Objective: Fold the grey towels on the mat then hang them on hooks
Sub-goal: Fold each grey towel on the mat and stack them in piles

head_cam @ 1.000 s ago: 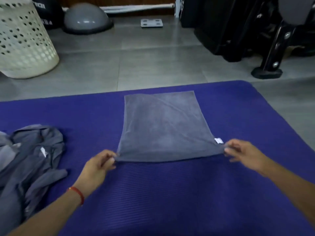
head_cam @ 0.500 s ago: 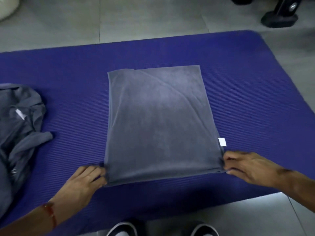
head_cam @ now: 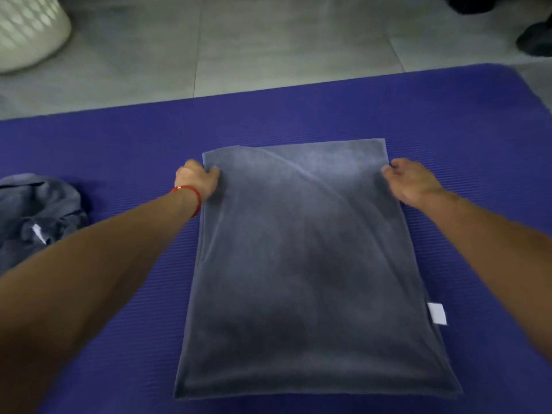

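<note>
Both hands pinched the towel's far corners.
L hand [head_cam: 197, 180] & R hand [head_cam: 413, 182] each gripped an edge of the grey towel [head_cam: 307, 264], flat mid-frame on the mat [head_cam: 463, 121]. Best to draw both corners back evenly, w/ edges matched.

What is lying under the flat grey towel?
The flat grey towel lies directly on the blue mat, which shows all round its edges. Both hands, left hand and right hand, grip its far corners. Whatever sits beneath its middle is covered.
</note>
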Demonstrator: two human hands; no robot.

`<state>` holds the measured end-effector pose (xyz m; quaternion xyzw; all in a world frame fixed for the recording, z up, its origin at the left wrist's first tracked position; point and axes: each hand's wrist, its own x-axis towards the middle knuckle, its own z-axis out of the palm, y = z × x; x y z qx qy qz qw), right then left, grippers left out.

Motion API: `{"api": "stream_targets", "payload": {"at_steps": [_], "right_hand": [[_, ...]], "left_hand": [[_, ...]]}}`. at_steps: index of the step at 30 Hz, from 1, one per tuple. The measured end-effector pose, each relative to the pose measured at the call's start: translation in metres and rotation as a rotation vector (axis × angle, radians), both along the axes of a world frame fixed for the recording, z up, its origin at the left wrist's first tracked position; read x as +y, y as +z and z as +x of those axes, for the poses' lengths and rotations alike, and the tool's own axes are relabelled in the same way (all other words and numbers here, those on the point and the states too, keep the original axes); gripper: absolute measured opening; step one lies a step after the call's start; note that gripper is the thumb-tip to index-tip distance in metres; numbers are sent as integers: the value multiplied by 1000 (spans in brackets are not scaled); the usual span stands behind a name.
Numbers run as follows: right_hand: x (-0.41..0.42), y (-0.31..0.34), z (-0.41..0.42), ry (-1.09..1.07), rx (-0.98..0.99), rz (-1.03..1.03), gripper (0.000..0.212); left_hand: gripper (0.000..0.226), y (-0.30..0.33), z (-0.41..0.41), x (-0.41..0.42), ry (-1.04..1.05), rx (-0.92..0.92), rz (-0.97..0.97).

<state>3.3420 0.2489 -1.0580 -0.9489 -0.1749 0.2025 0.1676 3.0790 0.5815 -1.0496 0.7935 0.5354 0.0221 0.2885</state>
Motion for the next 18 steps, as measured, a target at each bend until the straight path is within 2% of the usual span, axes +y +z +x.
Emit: {"api": "stream_targets", "payload": {"at_steps": [2, 5, 9, 13, 16, 18], "right_hand": [[14, -6, 12, -81, 8, -56, 57], [25, -14, 27, -178, -6, -2, 58], [29, -13, 39, -289, 65, 251, 47], [37, -25, 58, -353, 180, 391, 39], [47, -11, 60, -382, 268, 397, 21], [50, -5, 68, -417, 229, 381, 19]], "left_hand": [[53, -5, 14, 9, 70, -17, -34], [38, -6, 19, 18, 66, 0, -5], [21, -3, 15, 42, 154, -31, -44], [27, -5, 22, 47, 126, -49, -91], [28, -9, 26, 48, 132, -111, -121], [19, -10, 27, 53, 59, -125, -108]]}}
